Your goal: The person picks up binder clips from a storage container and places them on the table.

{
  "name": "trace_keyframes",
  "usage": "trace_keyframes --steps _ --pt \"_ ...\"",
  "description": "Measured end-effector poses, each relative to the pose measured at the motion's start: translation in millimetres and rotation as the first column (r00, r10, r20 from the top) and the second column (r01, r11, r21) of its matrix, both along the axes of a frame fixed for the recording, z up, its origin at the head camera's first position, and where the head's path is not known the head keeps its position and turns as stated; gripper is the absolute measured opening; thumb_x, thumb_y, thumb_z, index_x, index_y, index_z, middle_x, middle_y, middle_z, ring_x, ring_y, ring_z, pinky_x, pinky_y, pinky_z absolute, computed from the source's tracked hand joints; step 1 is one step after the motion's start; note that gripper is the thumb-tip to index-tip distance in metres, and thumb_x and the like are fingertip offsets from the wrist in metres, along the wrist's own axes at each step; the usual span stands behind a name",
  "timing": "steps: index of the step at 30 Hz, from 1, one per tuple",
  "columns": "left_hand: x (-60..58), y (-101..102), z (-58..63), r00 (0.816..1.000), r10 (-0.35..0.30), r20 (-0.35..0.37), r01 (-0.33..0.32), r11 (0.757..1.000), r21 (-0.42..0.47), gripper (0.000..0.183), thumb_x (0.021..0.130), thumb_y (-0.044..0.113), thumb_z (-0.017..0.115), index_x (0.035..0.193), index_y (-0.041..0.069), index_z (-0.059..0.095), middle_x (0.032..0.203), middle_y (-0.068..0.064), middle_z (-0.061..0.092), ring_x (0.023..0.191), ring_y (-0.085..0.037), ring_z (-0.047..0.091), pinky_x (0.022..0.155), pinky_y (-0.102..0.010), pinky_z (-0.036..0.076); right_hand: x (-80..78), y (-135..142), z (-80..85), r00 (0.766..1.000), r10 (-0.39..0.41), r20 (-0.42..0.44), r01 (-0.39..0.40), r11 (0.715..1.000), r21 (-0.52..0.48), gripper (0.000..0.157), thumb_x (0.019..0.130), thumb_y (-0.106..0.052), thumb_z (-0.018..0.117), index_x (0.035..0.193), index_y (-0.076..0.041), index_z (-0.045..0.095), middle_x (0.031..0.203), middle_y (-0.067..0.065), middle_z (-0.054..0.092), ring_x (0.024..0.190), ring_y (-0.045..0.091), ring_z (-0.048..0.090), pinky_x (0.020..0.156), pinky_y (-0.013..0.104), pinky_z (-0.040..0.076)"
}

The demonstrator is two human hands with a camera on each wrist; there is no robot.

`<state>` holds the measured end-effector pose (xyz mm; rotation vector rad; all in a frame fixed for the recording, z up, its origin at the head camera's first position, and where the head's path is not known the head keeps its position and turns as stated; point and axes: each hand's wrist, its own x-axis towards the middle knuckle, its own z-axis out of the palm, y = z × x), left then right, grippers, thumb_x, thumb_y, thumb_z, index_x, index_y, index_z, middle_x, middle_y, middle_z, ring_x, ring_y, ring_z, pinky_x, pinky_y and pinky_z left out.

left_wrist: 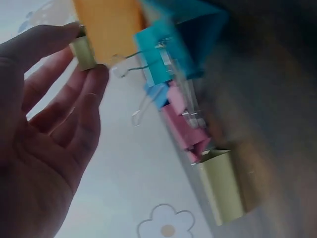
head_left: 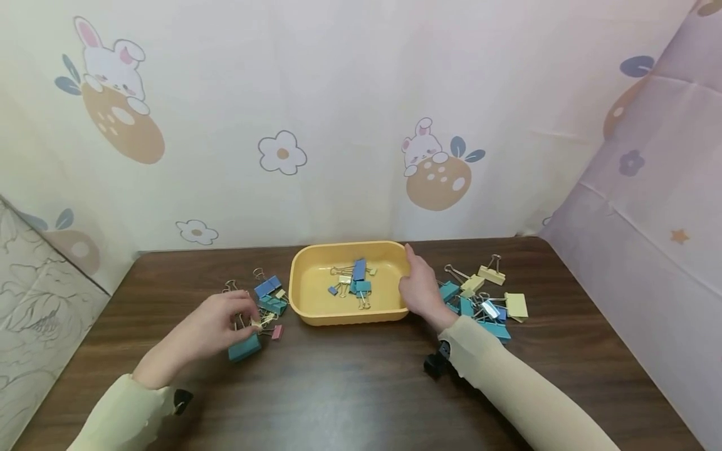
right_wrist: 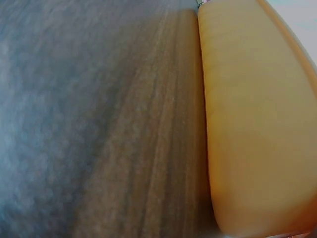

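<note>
My left hand (head_left: 222, 319) is over the left group of binder clips, thumb and fingertips close together. In the left wrist view the hand pinches a small pale yellow binder clip (left_wrist: 83, 52) between thumb and fingers. A large teal binder clip (head_left: 245, 348) lies right below those fingers, with a small pink clip (head_left: 277, 332) beside it. At the right end of a yellow tray (head_left: 350, 318), my right hand (head_left: 423, 288) holds the rim, index finger stretched along it. Blue, teal and yellow clips (head_left: 359, 270) lie inside the tray. The right wrist view shows only its outer wall (right_wrist: 257, 119) and the table.
Blue clips (head_left: 267, 286) and teal clips (head_left: 273, 305) lie left of the tray. Another pile of yellow clips (head_left: 516, 305), teal clips (head_left: 495, 331) and a few blue ones sits beyond the right hand. A patterned curtain (head_left: 338, 207) hangs behind the dark wooden table (head_left: 316, 388).
</note>
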<state>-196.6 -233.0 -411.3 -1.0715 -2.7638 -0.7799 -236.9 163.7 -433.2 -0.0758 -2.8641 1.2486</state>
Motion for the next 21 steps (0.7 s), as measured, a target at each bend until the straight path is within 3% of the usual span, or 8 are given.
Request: trace_keyframes --steps 5,7,10,16,19,21 --pt "-6.4 3.5 -14.9 0.999 -0.013 0.03 0.017 0.993 -0.118 0.021 0.079 0.013 0.083 0.084 0.025 0.067 0.084 0.013 0.056 0.082 -0.011 0.061 0.08 -0.036 0.054 -1.1 0.5 -1.5 1.0 -0.006 0.009 0.006 1.0 -0.006 0.076 0.089 0.008 0.043 0.159 -0.006 0.015 0.155 0.022 0.032 0.131 0.032 0.043 0.11 0.051 0.034" --pt "-7.7 5.2 -17.4 0.999 -0.015 0.029 0.019 0.99 -0.139 0.021 0.078 0.013 0.084 0.084 0.025 0.067 0.085 0.014 0.055 0.086 -0.01 0.061 0.093 -0.044 0.05 -1.2 0.4 -2.0 1.0 -0.005 0.01 0.005 1.0 -0.007 0.076 0.089 0.008 0.043 0.159 -0.006 0.016 0.155 0.022 0.032 0.132 0.032 0.042 0.11 0.051 0.034" --pt "-8.0 7.5 -18.9 1.0 -0.012 0.019 0.015 0.986 -0.164 0.021 0.078 0.014 0.084 0.084 0.025 0.066 0.085 0.013 0.055 0.085 -0.009 0.058 0.101 -0.049 0.045 -0.9 0.0 -2.3 1.0 -0.001 0.013 0.001 1.0 -0.011 0.076 0.09 0.007 0.043 0.159 -0.006 0.016 0.156 0.022 0.031 0.133 0.032 0.041 0.111 0.052 0.033" --pt "-5.7 8.2 -17.8 1.0 0.02 0.009 -0.018 0.983 -0.181 0.02 0.079 0.016 0.083 0.082 0.026 0.066 0.084 0.012 0.057 0.083 -0.01 0.059 0.087 -0.041 0.052 -0.3 0.4 -1.7 1.0 -0.002 0.01 0.002 1.0 -0.004 0.076 0.09 0.008 0.043 0.159 -0.005 0.015 0.155 0.022 0.031 0.135 0.033 0.04 0.111 0.052 0.032" --pt "-5.1 5.9 -14.3 0.998 0.054 0.015 -0.05 0.983 -0.176 0.02 0.08 0.017 0.083 0.081 0.027 0.066 0.085 0.013 0.061 0.097 -0.022 0.066 0.086 -0.044 0.053 -0.4 0.3 -1.4 1.0 -0.005 0.014 0.005 1.0 -0.001 0.076 0.09 0.008 0.043 0.159 -0.005 0.015 0.155 0.022 0.031 0.134 0.033 0.041 0.111 0.052 0.032" --pt "-5.2 4.3 -10.4 0.997 0.078 0.024 -0.073 0.982 -0.176 0.018 0.081 0.02 0.082 0.081 0.028 0.066 0.084 0.015 0.061 0.096 -0.023 0.067 0.085 -0.044 0.053 -0.6 0.4 -1.3 1.0 -0.005 0.015 0.005 1.0 0.003 0.076 0.09 0.008 0.044 0.159 -0.006 0.015 0.156 0.022 0.031 0.134 0.033 0.04 0.111 0.052 0.032"
